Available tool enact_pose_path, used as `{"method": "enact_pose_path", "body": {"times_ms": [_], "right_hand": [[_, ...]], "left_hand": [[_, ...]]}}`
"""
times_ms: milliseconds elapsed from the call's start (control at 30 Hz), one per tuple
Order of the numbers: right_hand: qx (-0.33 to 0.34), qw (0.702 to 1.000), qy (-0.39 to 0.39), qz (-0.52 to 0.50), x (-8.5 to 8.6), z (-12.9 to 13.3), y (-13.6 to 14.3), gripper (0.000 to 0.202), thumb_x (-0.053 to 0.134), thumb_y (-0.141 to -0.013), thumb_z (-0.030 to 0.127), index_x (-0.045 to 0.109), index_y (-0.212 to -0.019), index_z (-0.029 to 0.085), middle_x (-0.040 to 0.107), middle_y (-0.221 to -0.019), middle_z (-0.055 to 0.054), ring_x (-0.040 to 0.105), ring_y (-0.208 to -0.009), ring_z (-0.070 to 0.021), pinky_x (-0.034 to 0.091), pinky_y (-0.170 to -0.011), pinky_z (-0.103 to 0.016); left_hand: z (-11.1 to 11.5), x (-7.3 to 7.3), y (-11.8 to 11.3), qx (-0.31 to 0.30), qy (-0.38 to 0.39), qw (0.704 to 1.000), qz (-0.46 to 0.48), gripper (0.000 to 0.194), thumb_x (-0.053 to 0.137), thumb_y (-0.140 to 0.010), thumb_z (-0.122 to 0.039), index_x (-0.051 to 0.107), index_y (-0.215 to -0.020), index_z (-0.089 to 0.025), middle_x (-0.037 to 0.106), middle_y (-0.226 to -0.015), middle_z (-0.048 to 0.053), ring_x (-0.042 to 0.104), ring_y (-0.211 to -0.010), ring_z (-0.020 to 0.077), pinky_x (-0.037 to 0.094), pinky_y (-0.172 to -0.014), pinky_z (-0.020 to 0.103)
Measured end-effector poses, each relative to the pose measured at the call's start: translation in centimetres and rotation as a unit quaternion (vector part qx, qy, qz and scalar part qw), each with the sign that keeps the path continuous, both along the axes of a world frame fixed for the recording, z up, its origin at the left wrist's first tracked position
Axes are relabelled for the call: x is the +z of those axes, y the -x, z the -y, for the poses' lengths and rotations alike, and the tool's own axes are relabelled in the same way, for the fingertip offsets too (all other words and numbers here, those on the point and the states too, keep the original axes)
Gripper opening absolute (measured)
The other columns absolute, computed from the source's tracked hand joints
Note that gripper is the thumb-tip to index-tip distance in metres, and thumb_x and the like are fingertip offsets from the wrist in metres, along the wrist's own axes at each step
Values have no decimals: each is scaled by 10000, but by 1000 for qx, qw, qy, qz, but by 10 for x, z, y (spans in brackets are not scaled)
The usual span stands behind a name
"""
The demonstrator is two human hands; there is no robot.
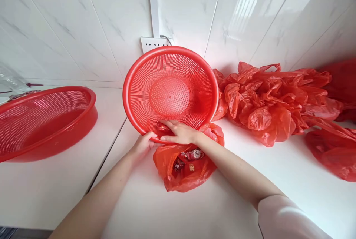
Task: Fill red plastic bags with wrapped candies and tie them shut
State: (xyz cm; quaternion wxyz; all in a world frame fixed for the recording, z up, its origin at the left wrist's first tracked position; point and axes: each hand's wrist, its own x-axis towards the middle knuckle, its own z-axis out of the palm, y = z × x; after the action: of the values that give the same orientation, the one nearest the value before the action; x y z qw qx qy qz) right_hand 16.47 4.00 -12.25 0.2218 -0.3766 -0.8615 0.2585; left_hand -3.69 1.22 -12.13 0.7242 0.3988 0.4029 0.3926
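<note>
A red plastic colander [169, 77] is tilted up on its side, its perforated inside facing me. My left hand [145, 143] grips its lower rim, thumb on top. Just inside that rim, my right hand [179, 132] has its fingers stretched out and apart. Beside those fingers, partly covered by them, lies a small shiny red packet [163, 127]. Below the rim, under my right forearm, an open red plastic bag [169, 168] stands on the white counter. Several wrapped red packets [191, 155] show in the bag, one with gold marks.
To the left stands a second red colander [66, 135], cut off by the view. Several red plastic bags [267, 109] are heaped at the right against the tiled wall [116, 20]. A power strip [150, 43] sits behind the tilted colander. A seam crosses the white counter [139, 202].
</note>
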Motion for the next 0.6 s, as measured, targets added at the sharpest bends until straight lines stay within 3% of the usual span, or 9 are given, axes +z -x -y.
{"method": "enact_pose_path", "body": {"times_ms": [100,167,300,400,467,600], "right_hand": [[25,990,78,-115,2,8,-8,826,741,-692,511,408,-1386,213,566,-1304,-127,564,-1177,-264,432,-1013,-433],[9,957,175,-231,2,8,-15,711,790,-661,418,489,-1265,193,657,-1128,-82,630,-1054,-208,491,-940,-365],[-85,824,339,-445,2,0,-26,371,741,-727,440,622,-956,174,695,-950,-40,663,-894,-160,553,-824,-307],[-144,723,397,-546,-1,-7,-31,340,680,-777,496,668,-918,187,716,-939,-42,671,-834,-149,580,-767,-291],[-161,703,400,-565,-3,-9,-31,310,730,-745,452,690,-896,184,725,-928,-39,671,-824,-139,580,-745,-256],[-178,712,396,-552,-7,-7,-27,302,799,-673,397,702,-850,172,728,-870,-31,668,-776,-133,572,-715,-249]], "left_hand": [[0,-2,0,-7,-14,1000,-4,269,535,-711,-164,661,-934,-84,718,-970,135,689,-878,284,554,-777,399],[1,-2,-1,-10,-12,1000,-7,234,535,-713,-171,661,-892,-87,721,-926,129,692,-848,280,550,-769,395],[4,1,-2,5,2,1000,-16,138,564,-701,-195,644,-782,-117,720,-833,96,698,-775,265,548,-722,369],[5,3,-3,22,7,999,-42,73,589,-672,-203,607,-672,-132,706,-752,81,695,-744,258,541,-678,340],[6,4,-3,28,5,998,-52,68,595,-659,-199,609,-667,-133,703,-747,78,691,-753,258,538,-659,330],[7,5,-4,29,7,998,-60,110,592,-660,-187,635,-739,-124,717,-816,88,690,-779,263,545,-677,344]]}}
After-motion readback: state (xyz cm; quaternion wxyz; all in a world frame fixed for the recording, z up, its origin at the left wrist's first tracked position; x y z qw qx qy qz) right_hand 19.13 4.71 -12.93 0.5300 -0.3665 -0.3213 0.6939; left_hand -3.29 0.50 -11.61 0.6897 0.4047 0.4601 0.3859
